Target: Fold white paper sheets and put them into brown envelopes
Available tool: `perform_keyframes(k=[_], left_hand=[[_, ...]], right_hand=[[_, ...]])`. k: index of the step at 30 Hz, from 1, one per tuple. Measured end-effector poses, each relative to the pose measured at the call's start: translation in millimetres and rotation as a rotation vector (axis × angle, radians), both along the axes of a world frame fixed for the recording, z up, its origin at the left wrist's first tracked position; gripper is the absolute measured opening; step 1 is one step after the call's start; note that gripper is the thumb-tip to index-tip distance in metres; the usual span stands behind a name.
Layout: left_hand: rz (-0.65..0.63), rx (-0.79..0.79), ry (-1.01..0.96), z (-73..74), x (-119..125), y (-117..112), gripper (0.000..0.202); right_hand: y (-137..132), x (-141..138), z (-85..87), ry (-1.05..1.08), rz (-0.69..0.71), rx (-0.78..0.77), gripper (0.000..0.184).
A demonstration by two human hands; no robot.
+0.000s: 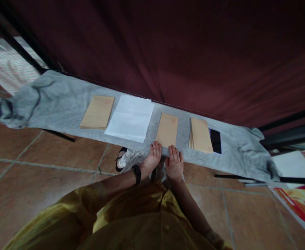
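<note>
So both hands are palm-down at the near edge of a long, narrow tabletop covered in gray cloth [61,107]. The left hand [152,159], the one with a black band-style watch [136,174] on its wrist, has its fingertips at the near left corner of a flat tan paper envelope with a faint reddish mark [168,128]. The right hand [175,166] is at the near right corner. Neither grip is closed around anything: fingers are pretty much straight, and I can't tell if they're pressing on the paper or just the cloth.

That envelope lies right of center. Left of it there's a white rectangular paper sheet [130,118], then a neat stack of tan paper envelopes [97,111] just beside that. Over to the right is a slightly fanned tan paper bundle [201,135], right next to a dark-screened phone with a purplish edge [215,141].
</note>
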State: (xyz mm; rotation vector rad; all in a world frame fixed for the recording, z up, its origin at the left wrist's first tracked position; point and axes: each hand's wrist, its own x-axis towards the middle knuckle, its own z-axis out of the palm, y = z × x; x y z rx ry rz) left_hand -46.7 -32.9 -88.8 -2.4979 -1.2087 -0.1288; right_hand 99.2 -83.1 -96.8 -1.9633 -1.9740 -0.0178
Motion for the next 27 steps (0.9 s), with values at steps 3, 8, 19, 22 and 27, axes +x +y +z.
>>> perform_keyframes(k=[3,8,19,22,27], left_hand=[[-0.003,-0.006,0.004,0.0,0,1,0.054],[-0.023,-0.049,-0.009,1.8,-2,4,0.055],[-0.02,-0.088,0.032,7.4,-2,7,0.056],[-0.022,-0.106,0.027,8.8,-3,7,0.056],[-0.031,-0.094,0.057,12.3,2,7,0.054]], right_hand=[[0,1,4.1,0.009,-0.008,0.002,0.054],[12,-4,17.2,0.042,-0.019,0.014,0.05],[20,-14,13.0,0.047,0.066,-0.037,0.049],[18,-14,9.3,0.04,0.038,-0.018,0.049],[15,-14,5.7,0.031,0.03,-0.012,0.051]])
